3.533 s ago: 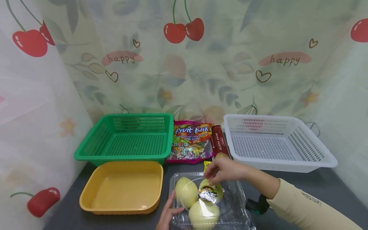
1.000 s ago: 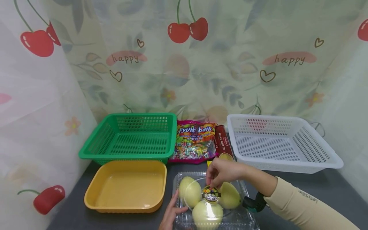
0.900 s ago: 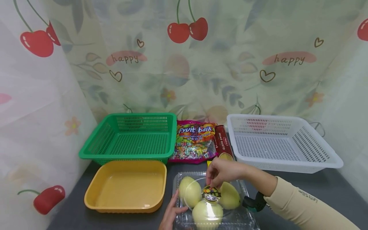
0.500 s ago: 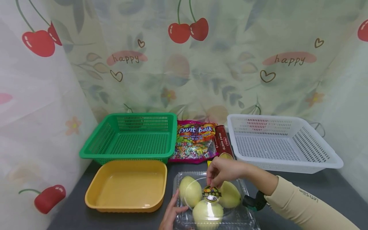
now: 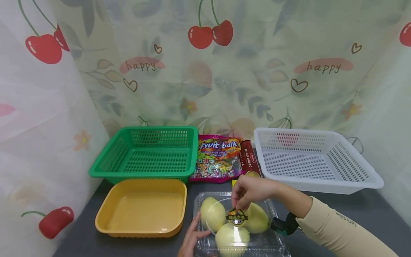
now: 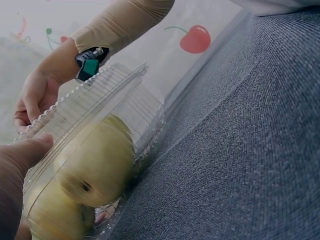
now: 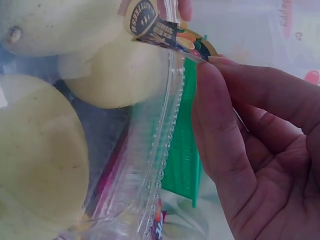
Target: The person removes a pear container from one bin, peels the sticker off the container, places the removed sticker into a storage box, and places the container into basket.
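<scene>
In the head view, a clear plastic clamshell container (image 5: 266, 246) with three pale yellow-green, pear-like fruits (image 5: 232, 240) lies at the table's front. A round black and gold sticker (image 5: 237, 217) is on its lid. My right hand (image 5: 253, 191) pinches the sticker's far edge between thumb and index finger. The right wrist view shows the sticker (image 7: 165, 32) bent up and curved at the fingertips; how much still adheres is unclear. My left hand (image 5: 192, 239) holds the container's left side, its thumb (image 6: 37, 146) on the lid. Its other fingers are mostly hidden.
A yellow tray (image 5: 141, 233) stands left of the container, with a green basket (image 5: 144, 175) behind it. A white basket (image 5: 321, 186) is at the back right. Between the baskets lie a candy bag (image 5: 218, 159) and a red package (image 5: 248, 160). A small yellow item is partly hidden behind my right hand.
Since the earliest frame my right hand has come down onto the sticker and pinched its edge. The right-hand fruit has shifted right. Over the last second the sticker's face tilted slightly, showing its lettering.
</scene>
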Available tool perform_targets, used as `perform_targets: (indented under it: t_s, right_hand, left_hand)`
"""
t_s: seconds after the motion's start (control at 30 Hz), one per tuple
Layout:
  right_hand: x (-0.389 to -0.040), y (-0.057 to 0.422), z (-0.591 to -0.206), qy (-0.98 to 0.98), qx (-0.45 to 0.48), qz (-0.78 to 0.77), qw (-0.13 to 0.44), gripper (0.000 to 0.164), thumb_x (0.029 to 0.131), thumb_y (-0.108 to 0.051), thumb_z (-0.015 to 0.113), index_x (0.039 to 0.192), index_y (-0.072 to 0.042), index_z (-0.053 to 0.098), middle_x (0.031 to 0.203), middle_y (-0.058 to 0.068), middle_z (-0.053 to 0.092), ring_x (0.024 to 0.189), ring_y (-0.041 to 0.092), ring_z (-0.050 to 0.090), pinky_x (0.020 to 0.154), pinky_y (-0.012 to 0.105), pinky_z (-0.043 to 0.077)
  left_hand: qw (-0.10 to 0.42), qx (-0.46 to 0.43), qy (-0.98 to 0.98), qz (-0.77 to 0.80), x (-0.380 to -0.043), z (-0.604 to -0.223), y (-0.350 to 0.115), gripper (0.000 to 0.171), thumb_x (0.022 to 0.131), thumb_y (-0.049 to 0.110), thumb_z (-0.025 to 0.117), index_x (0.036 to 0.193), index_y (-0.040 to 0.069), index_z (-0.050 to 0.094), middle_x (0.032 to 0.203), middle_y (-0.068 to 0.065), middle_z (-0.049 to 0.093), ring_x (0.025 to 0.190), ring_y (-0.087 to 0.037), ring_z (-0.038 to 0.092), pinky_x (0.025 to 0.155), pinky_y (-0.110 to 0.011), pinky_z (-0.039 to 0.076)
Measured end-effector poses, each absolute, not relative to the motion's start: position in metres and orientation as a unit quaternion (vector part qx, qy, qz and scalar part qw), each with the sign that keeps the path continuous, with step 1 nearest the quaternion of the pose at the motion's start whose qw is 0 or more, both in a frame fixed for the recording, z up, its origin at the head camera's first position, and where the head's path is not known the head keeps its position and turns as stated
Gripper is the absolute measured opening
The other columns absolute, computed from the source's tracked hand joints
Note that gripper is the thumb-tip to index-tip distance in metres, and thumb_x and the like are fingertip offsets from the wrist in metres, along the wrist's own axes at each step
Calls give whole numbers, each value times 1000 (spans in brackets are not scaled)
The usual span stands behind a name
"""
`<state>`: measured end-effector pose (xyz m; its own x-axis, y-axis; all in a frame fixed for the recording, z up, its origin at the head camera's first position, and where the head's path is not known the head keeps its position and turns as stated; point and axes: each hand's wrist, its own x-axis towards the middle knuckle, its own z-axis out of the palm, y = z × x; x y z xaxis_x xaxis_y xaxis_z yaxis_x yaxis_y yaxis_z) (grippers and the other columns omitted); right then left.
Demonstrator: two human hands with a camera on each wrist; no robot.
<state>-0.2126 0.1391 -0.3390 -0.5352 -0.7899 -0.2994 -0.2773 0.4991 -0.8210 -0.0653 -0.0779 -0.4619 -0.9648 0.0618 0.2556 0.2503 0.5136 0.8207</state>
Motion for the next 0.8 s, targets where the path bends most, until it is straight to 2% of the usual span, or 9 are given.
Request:
perform_targets:
  t_s: [0.23, 0.37, 0.47, 0.53, 0.63, 0.7, 0.8]
  right_hand:
    - [-214, 142, -337, 790, -342, -378, 340, 5, 81, -1, 66, 83, 2, 70, 76, 7, 70, 64, 10, 62, 60, 25, 56]
    - [-220, 147, -330, 794, -348, -391, 309, 7, 82, -3, 66, 84, 2, 70, 76, 9, 70, 63, 10, 61, 60, 29, 56]
    - [-225, 152, -327, 799, -342, -400, 291, 8, 83, -5, 66, 85, 2, 69, 76, 9, 69, 61, 9, 59, 59, 30, 55]
    - [-226, 152, -327, 798, -336, -402, 297, 9, 83, -6, 66, 87, 2, 69, 76, 8, 69, 61, 9, 59, 60, 31, 55]
    - [-228, 151, -332, 794, -323, -408, 314, 10, 84, -5, 65, 88, 3, 69, 78, 8, 70, 64, 10, 61, 63, 32, 56]
    - [-229, 150, -335, 794, -314, -415, 316, 10, 84, -5, 65, 88, 3, 69, 79, 7, 70, 65, 13, 62, 64, 33, 57]
    - [-231, 148, -337, 795, -301, -426, 310, 10, 84, -5, 64, 88, 3, 68, 79, 6, 70, 66, 14, 63, 66, 34, 57]
  left_hand:
    - [111, -96, -864, -482, -65, -465, -78, 36, 75, 41, 75, 105, 27, 61, 148, -7, 37, 133, -34, 36, 101, -49, 40]
    - [139, -103, -868, -466, -66, -469, -78, 36, 73, 37, 77, 104, 27, 62, 146, -8, 40, 132, -33, 38, 100, -46, 42]
    - [163, -108, -867, -459, -67, -472, -77, 37, 71, 35, 79, 103, 28, 62, 145, -8, 41, 134, -20, 36, 99, -42, 42]
    - [176, -114, -865, -456, -67, -474, -77, 39, 70, 34, 80, 104, 29, 62, 145, -7, 42, 136, -9, 32, 99, -38, 42]
    - [186, -129, -864, -451, -67, -475, -79, 41, 69, 32, 81, 105, 28, 62, 145, -9, 42, 135, -1, 27, 99, -37, 43]
    - [178, -134, -864, -451, -67, -473, -80, 42, 69, 31, 81, 107, 28, 62, 145, -9, 41, 136, -6, 30, 98, -40, 43]
    - [160, -140, -861, -462, -67, -468, -83, 44, 70, 30, 80, 109, 30, 61, 145, -12, 40, 135, -26, 35, 97, -52, 41]
